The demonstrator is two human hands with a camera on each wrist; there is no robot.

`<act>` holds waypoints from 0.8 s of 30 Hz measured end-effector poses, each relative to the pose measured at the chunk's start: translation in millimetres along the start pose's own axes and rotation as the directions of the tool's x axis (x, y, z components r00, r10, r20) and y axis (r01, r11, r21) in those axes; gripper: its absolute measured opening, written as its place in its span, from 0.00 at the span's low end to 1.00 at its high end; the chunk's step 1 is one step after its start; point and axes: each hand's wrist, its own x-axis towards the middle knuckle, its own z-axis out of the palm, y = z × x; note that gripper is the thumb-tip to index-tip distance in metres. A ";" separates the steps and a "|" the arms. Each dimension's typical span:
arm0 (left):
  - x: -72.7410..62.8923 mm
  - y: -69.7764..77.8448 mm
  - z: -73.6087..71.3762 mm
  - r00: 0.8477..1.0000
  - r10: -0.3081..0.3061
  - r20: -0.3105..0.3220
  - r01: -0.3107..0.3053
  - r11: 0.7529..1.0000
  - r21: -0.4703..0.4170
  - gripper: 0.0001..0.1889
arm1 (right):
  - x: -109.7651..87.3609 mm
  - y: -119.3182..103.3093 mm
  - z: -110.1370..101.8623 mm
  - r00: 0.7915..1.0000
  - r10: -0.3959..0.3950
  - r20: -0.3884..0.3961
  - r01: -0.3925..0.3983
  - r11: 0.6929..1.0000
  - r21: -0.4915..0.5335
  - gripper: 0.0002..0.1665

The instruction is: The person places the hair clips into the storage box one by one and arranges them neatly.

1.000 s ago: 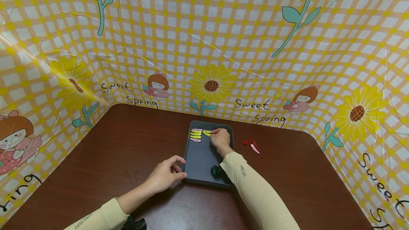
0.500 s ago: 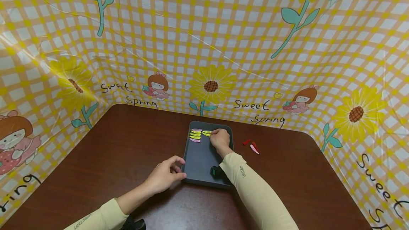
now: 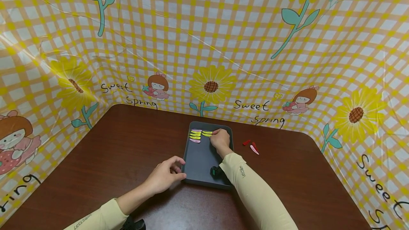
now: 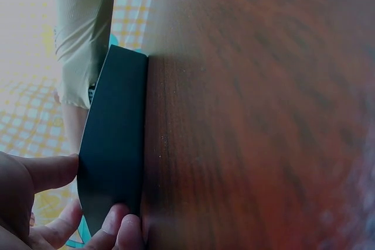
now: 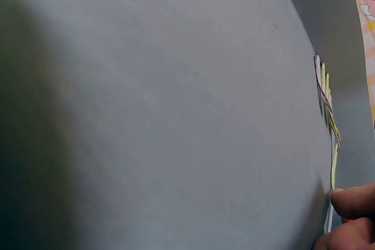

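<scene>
In the head view, my right hand [image 3: 220,140] is over the far part of the dark grey tray [image 3: 199,162]. Its fingertips pinch the right end of a yellow hair clip [image 3: 206,135], with another yellow one just above it. A column of yellow and pinkish hair clips [image 3: 195,136] lies to their left. The right wrist view catches the thumb [image 5: 354,199] at the clip's end; a red bit shows beneath it, too small to identify. My left hand [image 3: 163,174] touches the tray's near left corner with relaxed fingers; the left wrist view shows them against the outer wall [image 4: 114,139].
On the brown table [image 3: 137,134], right of the tray, lie red hair clips [image 3: 246,142] and a pink hair clip [image 3: 254,149]. A checked, flower-printed cloth [image 3: 211,45] rises behind the table and along both sides.
Almost nothing differs. The right hand keeps its place at the yellow clips, which shift very slightly, and the left hand stays at the tray corner.
</scene>
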 end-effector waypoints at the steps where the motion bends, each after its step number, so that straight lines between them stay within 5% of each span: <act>1: 0.0 -0.1 0.0 1.000 -0.001 0.001 0.001 1.000 -0.003 0.19 | -0.1 0.0 -0.2 1.000 -0.003 0.000 0.003 1.000 0.002 0.08; 16: -0.6 0.5 0.1 1.000 0.005 -0.002 -0.005 1.000 0.006 0.19 | -4.4 -2.2 -24.2 0.993 -0.102 0.064 0.102 0.995 0.010 0.10; 24: 0.2 -0.9 0.8 1.000 0.002 -0.001 -0.002 1.000 0.008 0.19 | -5.3 -1.3 -50.3 0.986 -0.068 0.151 0.052 0.993 0.108 0.12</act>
